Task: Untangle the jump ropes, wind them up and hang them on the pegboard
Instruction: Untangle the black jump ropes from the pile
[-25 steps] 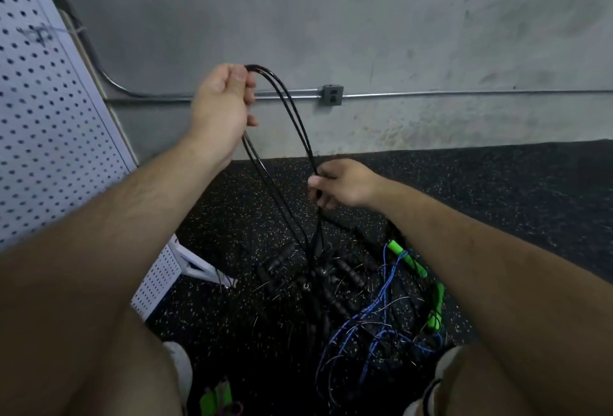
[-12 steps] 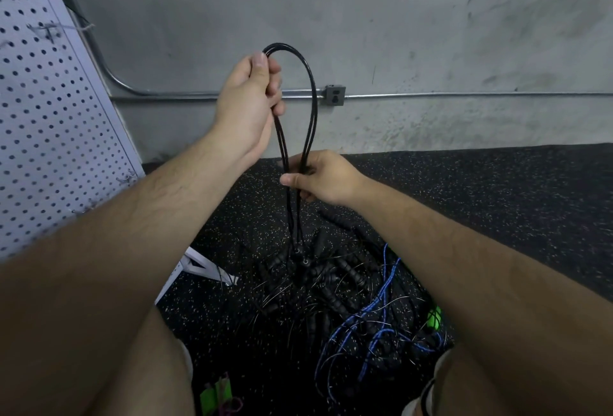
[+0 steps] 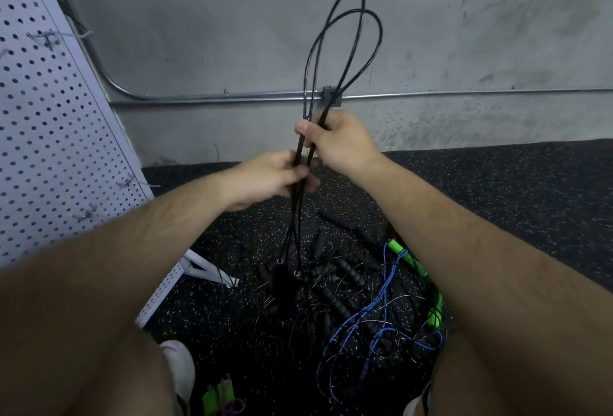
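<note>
We are winding the black jump rope (image 3: pixel 329 107). Our right hand (image 3: pixel 338 143) grips its folded strands and our left hand (image 3: pixel 272 176) pinches them just below, above the floor's tangled pile (image 3: pixel 348 283). Next we likely wrap it, then hang it on the pegboard (image 3: pixel 49 133) at left.

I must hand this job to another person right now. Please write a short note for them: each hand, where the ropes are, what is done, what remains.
Left hand: grips the strands of the black rope just below the right hand.
Right hand: grips the same rope, folded; loops stand above the fist, handles hang near the floor.
Pile on the floor: more black ropes, a blue rope and green handles, tangled.
Pegboard: at left; no rope hangs on the part in view.
Done: one black rope freed and folded. Left: finish winding, hang it, then the pile.
</note>
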